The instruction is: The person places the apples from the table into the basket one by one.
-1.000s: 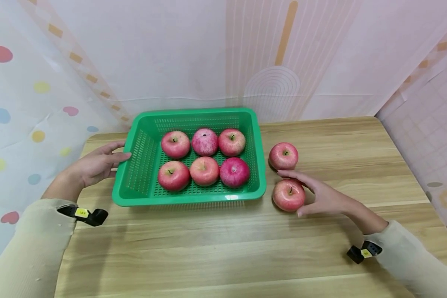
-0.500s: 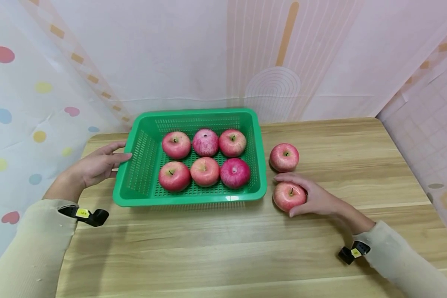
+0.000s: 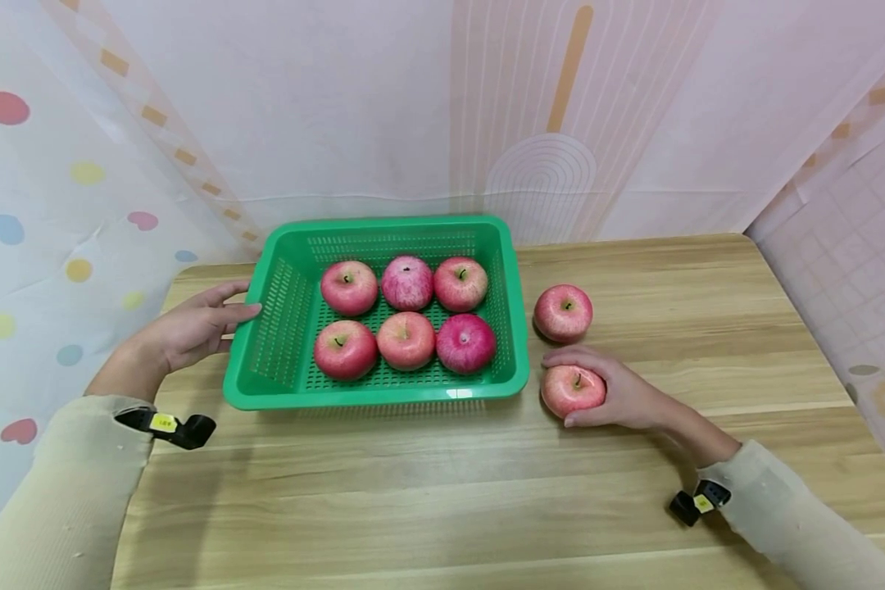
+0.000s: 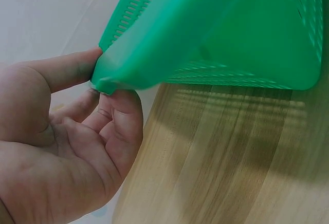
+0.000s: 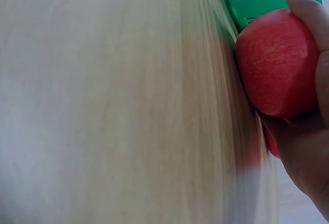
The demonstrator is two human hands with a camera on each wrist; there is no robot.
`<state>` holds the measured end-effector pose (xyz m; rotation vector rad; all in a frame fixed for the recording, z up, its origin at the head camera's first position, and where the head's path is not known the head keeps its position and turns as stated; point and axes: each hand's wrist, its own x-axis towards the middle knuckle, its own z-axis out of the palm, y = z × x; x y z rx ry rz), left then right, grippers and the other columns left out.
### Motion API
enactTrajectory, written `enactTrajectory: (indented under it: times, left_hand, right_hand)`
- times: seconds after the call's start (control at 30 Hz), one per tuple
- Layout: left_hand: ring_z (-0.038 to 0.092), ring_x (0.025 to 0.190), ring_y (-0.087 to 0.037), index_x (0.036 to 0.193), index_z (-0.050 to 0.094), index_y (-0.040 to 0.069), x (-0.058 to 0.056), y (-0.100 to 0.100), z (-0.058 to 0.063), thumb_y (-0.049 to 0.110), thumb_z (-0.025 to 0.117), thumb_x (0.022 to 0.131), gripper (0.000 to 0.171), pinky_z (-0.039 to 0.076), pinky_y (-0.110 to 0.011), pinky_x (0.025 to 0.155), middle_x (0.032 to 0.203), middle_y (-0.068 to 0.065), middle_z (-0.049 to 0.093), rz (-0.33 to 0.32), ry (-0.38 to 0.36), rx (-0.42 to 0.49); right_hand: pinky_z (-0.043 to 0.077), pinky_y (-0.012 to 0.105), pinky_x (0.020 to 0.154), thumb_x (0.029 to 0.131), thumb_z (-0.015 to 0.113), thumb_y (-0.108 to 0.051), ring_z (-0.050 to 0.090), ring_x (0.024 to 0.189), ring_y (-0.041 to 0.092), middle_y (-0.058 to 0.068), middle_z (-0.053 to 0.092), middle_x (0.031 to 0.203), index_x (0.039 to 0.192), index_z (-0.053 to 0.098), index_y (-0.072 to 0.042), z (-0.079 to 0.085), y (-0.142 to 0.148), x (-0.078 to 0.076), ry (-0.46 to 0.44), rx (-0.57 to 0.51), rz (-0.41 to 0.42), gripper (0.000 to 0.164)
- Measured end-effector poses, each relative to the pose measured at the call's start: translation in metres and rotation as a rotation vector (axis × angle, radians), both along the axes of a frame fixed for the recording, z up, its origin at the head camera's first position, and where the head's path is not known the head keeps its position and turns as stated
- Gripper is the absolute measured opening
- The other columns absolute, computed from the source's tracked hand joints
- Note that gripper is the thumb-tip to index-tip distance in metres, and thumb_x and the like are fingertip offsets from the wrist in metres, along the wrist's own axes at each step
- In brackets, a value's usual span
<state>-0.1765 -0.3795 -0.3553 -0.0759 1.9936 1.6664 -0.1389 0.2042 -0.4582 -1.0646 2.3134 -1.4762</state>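
My left hand [image 3: 195,326] pinches the left rim of a green plastic basket [image 3: 372,397]. In the left wrist view the thumb lies on top of the rim and curled fingers sit beneath it. Several red apples [image 3: 345,350] lie inside the basket in two rows. To the right of the basket, my right hand [image 3: 627,393] grips a red apple [image 3: 571,391] on the table, thumb on the near side and fingers on the far side. The right wrist view has this apple [image 5: 277,62] close up, held against the palm. Another apple [image 3: 563,314] sits just behind that hand.
A wood-grain table [image 3: 383,508] carries everything. Behind it stands a pale patterned wall covering [image 3: 339,106], close to the basket's back rim. A dotted covering [image 3: 37,270] rises at the left and a grid-patterned one [image 3: 855,246] at the right.
My right hand has moved slightly left and its thumb and fingers have closed round the nearer apple. The left hand, the basket and the other apples stay where they were.
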Motion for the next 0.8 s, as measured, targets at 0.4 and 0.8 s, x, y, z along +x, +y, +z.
enactTrajectory:
  times: [0.4,0.8]
  left_hand:
    - [0.072,0.095,-0.012,0.134,0.042,0.024,0.0006,-0.0003,0.0000,0.014,0.048,0.110,0.027,0.060,-0.032,0.079,0.106,0.005,0.073,0.005,0.000,0.029]
    - [0.072,0.095,-0.012,0.136,0.038,0.024,-0.0002,-0.0009,0.0002,0.016,0.048,0.110,0.029,0.060,-0.032,0.081,0.107,0.006,0.073,0.008,-0.012,0.004]
  right_hand:
    - [0.042,0.019,0.103,0.075,0.090,-0.007,0.055,0.119,0.012,0.008,0.063,0.127,0.126,0.063,-0.006,0.0006,-0.0044,0.0018,0.026,-0.007,-0.022,0.057]
    - [0.044,0.019,0.102,0.078,0.088,-0.006,0.056,0.117,0.012,0.011,0.065,0.125,0.125,0.063,-0.005,0.0020,-0.0033,0.0007,-0.001,-0.018,-0.016,0.053]
